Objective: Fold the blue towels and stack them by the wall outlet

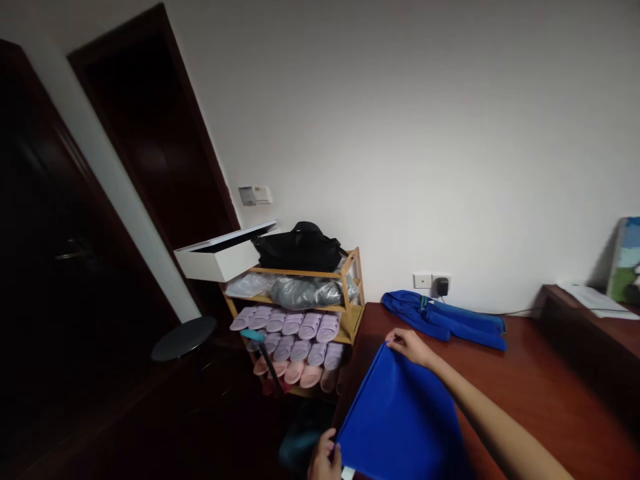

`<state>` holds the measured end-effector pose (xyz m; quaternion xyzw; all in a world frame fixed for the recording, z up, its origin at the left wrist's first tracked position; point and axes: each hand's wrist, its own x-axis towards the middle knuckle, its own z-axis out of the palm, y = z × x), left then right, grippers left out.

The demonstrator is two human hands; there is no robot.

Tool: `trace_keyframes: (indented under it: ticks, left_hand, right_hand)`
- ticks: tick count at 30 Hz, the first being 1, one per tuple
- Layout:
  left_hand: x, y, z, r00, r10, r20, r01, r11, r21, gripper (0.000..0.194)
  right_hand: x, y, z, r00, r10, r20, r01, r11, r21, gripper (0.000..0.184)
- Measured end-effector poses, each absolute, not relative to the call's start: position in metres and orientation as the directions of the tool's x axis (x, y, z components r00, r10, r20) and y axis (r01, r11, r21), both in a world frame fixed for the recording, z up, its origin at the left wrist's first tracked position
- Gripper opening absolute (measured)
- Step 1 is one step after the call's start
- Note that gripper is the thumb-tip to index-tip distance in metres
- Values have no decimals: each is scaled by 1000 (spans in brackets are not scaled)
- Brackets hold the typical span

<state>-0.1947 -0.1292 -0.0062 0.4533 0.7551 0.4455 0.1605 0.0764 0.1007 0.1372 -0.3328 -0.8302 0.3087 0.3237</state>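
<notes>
A bright blue cloth (400, 420) is stretched between my hands above the near left side of the red-brown table (530, 387). My right hand (407, 347) pinches its far corner between thumb and fingers. Down at the bottom of the view, my left hand (326, 459) grips the near corner, so the left edge runs straight between the two. Beside my left hand a small white tag (349, 473) shows on the cloth. Its lower part runs out of the picture. Against the wall lies a second, folded blue cloth (445, 320).
Left of the table stands a wooden rack (353, 300) with several rows of slippers (293, 323), a black bag (300, 247) and a white box (220, 260) on top. A round stool (184, 338) is farther left. A black plug (442, 287) sits in the wall socket.
</notes>
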Motion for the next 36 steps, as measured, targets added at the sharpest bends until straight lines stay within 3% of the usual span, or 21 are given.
trace_keyframes:
  ticks: [4,11,17,24,29,36]
  left_hand:
    - [-184,-115,63,-455,865,211,509,58,859,52]
    - [-125,-104,222,-215,893,394,297,-325,898,49]
    - [-87,-107,295,-128,898,421,169,-399,901,45]
    - [-65,-122,301,-138,902,408,115,-395,912,38]
    - [-62,-84,265,-149,908,391,99,-380,920,37]
    - [-47,49,178,-97,927,364,384,-302,873,28]
  right_hand:
    - [158,63,178,-466,786,407,307,575,-759,31]
    - [270,6,250,-130,854,503,178,520,-836,46]
    - [321,-50,280,-11,846,533,160,527,-834,44]
    - [342,-110,281,61,849,525,205,504,-839,39]
    - [345,-101,247,64,871,488,239,462,-854,34]
    - [330,22,162,143,938,316,436,227,-871,32]
